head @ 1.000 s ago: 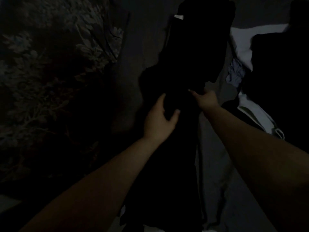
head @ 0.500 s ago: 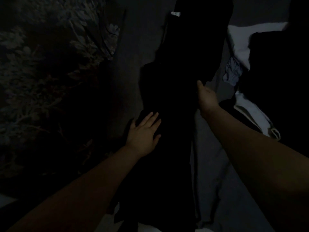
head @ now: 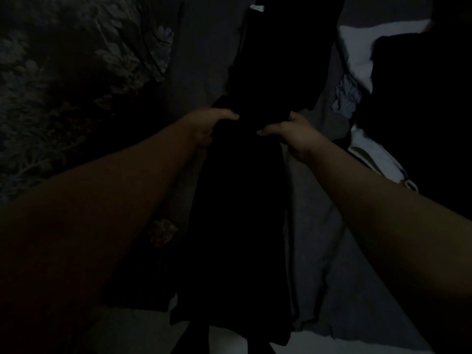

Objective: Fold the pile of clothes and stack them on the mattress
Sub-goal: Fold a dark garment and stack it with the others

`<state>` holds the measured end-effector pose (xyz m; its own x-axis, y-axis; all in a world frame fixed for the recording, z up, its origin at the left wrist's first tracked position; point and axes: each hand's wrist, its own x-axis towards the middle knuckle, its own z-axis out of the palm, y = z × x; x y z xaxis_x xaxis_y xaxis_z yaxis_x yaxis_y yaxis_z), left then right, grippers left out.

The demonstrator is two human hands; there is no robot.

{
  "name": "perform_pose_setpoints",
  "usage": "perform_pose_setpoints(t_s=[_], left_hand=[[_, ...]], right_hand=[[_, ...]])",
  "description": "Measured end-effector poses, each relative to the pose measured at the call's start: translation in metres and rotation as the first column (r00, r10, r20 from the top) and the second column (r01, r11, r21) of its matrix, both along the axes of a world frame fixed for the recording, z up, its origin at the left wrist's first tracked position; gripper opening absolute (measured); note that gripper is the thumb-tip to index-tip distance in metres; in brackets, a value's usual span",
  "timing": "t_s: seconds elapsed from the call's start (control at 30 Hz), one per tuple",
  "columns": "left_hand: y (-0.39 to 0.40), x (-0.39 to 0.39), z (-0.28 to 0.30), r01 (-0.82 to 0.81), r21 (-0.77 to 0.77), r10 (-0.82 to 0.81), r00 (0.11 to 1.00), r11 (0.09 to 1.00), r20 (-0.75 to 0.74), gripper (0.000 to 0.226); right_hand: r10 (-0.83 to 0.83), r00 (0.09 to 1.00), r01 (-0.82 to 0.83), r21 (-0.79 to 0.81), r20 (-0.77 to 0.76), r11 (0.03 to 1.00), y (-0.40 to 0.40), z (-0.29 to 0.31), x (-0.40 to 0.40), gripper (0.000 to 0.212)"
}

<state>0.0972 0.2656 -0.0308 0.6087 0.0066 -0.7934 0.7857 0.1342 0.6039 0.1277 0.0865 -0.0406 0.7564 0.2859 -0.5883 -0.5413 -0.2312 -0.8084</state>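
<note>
The room is very dim. A grey sheet (head: pixel 204 47) covers the mattress, with a flowered blanket (head: pixel 76 72) at the left. A long black garment (head: pixel 242 200) lies down the middle; the left hand (head: pixel 204 126) and right hand (head: pixel 296 134) grip its two sides. White clothes (head: pixel 357 47) lie to the right.

A dark blanket with a leafy flower pattern (head: pixel 76 80) fills the upper left of the frame, a grey sheet (head: pixel 314 238) runs down the middle and lower right, and a pale floor strip (head: pixel 132 330) shows along the bottom edge.
</note>
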Motion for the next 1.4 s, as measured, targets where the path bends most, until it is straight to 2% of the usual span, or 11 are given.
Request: perform_pose_setpoints(t_s=[0.1, 0.3, 0.43, 0.6, 0.73, 0.8, 0.93, 1.1, 1.23, 1.3, 1.4], left_hand=[[0.011, 0.005, 0.013, -0.032, -0.055, 0.04, 0.986, 0.998, 0.159, 0.012], [0.002, -0.046, 0.046, 0.002, 0.439, -0.255, 0.816, 0.898, 0.519, 0.043], [0.001, -0.133, 0.03, 0.066, 0.674, -0.471, 0.764, 0.736, 0.44, 0.051], [0.001, -0.23, 0.001, 0.262, 0.646, -0.568, 0.757, 0.717, 0.324, 0.045], [-0.001, -0.279, -0.021, 0.498, 0.662, -0.735, 0.668, 0.561, 0.12, 0.035], [-0.002, -0.283, -0.028, 0.463, 0.662, -0.68, 0.727, 0.589, 0.096, 0.05], [-0.012, -0.246, -0.028, 0.113, 0.671, -0.281, 0.949, 0.732, 0.147, 0.068], [-0.011, -0.17, -0.049, 0.008, 0.505, -0.093, 0.985, 0.863, 0.144, 0.106], [-0.019, -0.142, -0.057, 0.072, 0.543, -0.157, 0.981, 0.837, 0.113, 0.095], [-0.019, -0.136, -0.055, 0.148, 0.577, -0.231, 0.97, 0.803, 0.073, 0.073], [-0.011, -0.122, -0.045, 0.178, 0.647, -0.33, 0.936, 0.741, 0.121, 0.044]], right_hand=[[-0.065, 0.998, 0.065, 0.129, -0.006, 0.99, -0.017, 0.026, 0.001, 0.027], [-0.06, 0.986, 0.05, 0.07, 0.153, 0.996, -0.053, 0.067, -0.024, 0.031], [0.182, 0.959, -0.161, -0.111, 0.217, 0.981, -0.073, 0.064, -0.094, 0.047], [0.461, 0.87, -0.421, -0.224, 0.173, 0.879, -0.088, 0.032, -0.186, 0.037], [0.655, 0.75, -0.61, -0.288, 0.089, 0.738, -0.099, 0.009, -0.222, 0.046], [0.508, 0.861, -0.487, -0.274, 0.006, 0.829, -0.101, 0.003, -0.221, 0.04], [0.174, 0.972, -0.1, -0.391, 0.158, 0.915, -0.091, 0.008, -0.187, 0.041], [0.367, 0.922, -0.268, -0.486, 0.119, 0.832, -0.069, -0.008, -0.118, 0.099], [0.705, 0.709, -0.563, -0.611, -0.013, 0.556, -0.047, -0.021, -0.11, 0.079], [0.739, 0.674, -0.473, -0.76, 0.014, 0.446, -0.046, -0.019, -0.112, 0.048], [0.673, 0.727, -0.3, -0.819, 0.135, 0.489, -0.051, -0.006, -0.099, 0.036]])
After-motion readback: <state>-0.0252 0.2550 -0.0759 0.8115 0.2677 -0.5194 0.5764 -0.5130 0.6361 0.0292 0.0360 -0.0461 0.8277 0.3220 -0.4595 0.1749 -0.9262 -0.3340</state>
